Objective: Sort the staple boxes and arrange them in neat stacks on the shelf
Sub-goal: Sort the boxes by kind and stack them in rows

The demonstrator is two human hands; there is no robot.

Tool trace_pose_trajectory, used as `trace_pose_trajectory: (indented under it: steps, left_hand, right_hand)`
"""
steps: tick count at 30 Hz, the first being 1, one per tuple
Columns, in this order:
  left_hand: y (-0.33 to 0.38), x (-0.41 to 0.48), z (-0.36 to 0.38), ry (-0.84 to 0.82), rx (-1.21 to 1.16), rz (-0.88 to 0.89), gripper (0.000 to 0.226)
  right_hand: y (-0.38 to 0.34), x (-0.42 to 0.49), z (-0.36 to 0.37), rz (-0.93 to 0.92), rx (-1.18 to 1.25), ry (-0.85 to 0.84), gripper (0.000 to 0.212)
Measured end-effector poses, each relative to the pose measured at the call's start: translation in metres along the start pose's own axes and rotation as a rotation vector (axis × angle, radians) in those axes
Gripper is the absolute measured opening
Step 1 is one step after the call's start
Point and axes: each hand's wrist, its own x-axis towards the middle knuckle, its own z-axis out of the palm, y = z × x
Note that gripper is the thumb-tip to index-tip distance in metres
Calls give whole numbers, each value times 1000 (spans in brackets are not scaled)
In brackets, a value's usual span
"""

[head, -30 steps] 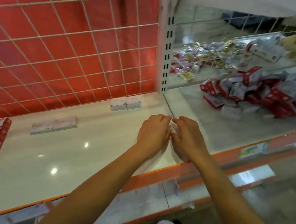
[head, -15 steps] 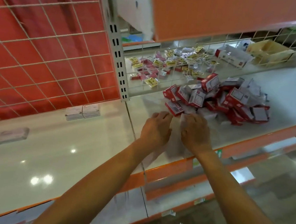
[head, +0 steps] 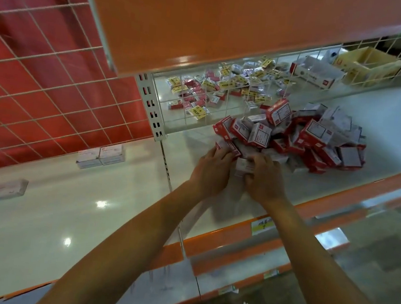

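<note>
On the shelf (head: 392,127), a white staple box (head: 243,165) is clasped by the right grip (head: 264,181). The left grip (head: 211,171) is set just beside it, and its hold cannot be told. Just beyond, the jumbled pile of staple boxes (head: 307,140) is met by both sets of fingertips.

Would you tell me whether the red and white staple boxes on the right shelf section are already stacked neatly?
No, the staple boxes lie in a jumbled heap on the shelf, tilted every way.
</note>
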Motion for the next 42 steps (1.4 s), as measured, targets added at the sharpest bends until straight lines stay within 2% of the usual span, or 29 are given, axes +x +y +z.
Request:
trace_pose_trajectory:
  steps: [6,9,15,20,23,25,30,42]
  left_hand:
    - [4,-18,-23,60,0,78,30]
    - [-4,-18,-23,-16,6,-97,43]
    - [1,-11,-17,99,10,-246,67]
    - [7,-8,-16,142,-48,-365,44]
    - [-1,-12,-20,116,-208,-405,36]
    - [-7,-19,-25,124,-327,-423,34]
    - [-16,-42,-34,139,-396,-411,30]
    - [-64,-117,-56,206,-364,-590,27]
  right_hand:
    - [-2,1,0,16,-19,-54,44]
    - [-1,-1,1,13,-34,-67,46]
    - [8,-4,-3,89,-30,-26,48]
    - [8,-5,-6,93,-9,-47,45]
    - [6,-7,-3,84,47,-66,44]
    - [3,-7,0,58,63,-64,42]
    - [-15,-7,6,-112,47,-10,35]
    - [-85,-15,33,-269,187,-48,39]
